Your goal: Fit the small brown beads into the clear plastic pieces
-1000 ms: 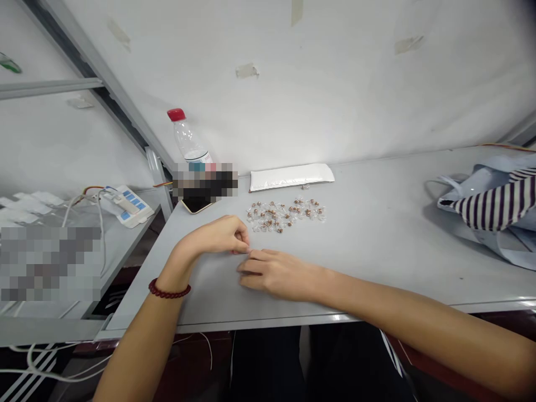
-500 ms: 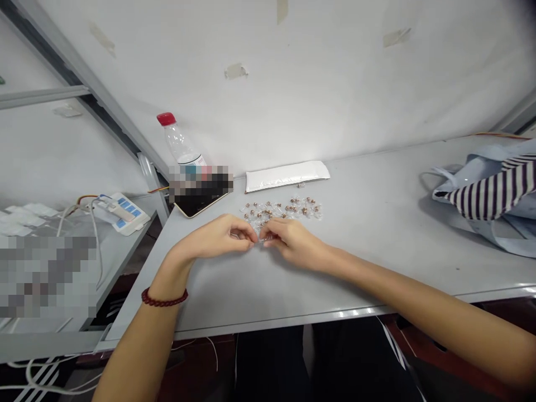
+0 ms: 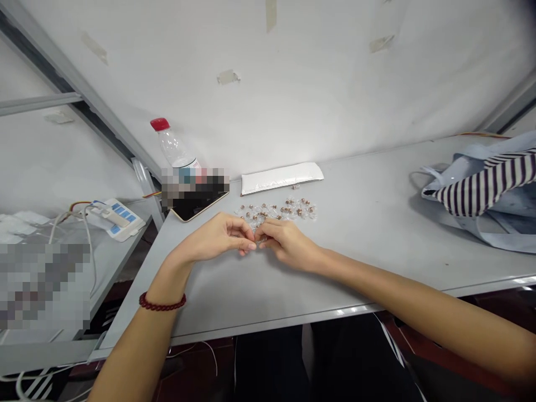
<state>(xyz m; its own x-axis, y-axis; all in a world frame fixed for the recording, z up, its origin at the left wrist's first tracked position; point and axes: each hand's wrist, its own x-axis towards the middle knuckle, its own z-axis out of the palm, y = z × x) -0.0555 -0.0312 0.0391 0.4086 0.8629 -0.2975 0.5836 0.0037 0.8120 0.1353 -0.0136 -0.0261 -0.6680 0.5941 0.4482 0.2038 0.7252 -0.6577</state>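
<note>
Several small brown beads in clear wrapping (image 3: 299,211) lie scattered on the grey table (image 3: 360,223). Just in front of them my left hand (image 3: 226,237) and my right hand (image 3: 288,243) meet, fingertips almost touching. Thumb and fingers of each hand are pinched together. A bit of clear material shows between the fingertips, too small to make out fully. A dark red beaded bracelet (image 3: 162,303) circles my left wrist.
Behind the beads lies a long white packet (image 3: 282,177). A phone (image 3: 196,205) and a red-capped bottle (image 3: 171,145) stand at the back left. A power strip (image 3: 119,219) sits on the left shelf, a striped fabric bag (image 3: 481,192) at the right.
The view has shifted slightly, so the table things appear a little further left. My hands stay together at the same place, with the fingers moved only slightly.
</note>
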